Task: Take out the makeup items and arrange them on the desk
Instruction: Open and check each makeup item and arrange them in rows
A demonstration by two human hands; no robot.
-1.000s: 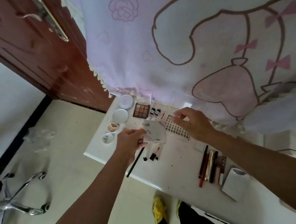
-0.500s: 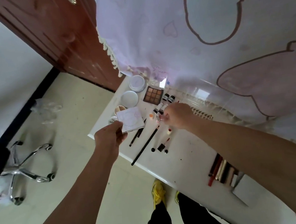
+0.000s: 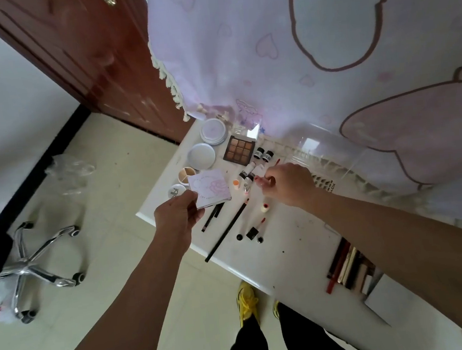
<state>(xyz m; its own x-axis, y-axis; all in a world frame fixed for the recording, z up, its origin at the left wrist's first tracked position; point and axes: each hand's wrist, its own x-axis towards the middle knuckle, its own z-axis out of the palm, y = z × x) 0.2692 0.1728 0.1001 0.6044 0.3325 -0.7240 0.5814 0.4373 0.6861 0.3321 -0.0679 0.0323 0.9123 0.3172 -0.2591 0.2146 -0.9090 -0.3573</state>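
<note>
Left hand [image 3: 179,218] pinches pink palette [image 3: 211,187] by its near corner, fingertips curled over the edge. The palette is above the desk [image 3: 288,243] by the round compacts [image 3: 201,155]. Right hand [image 3: 289,184] fingers are curled, pinching a red item [image 3: 258,179] at the tips, mostly hidden.

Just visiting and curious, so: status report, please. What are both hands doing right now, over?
Left hand grips the rose-print palette over the desk. Right hand pinches a thin red stick. Small bottles crowd close beside it.
</note>
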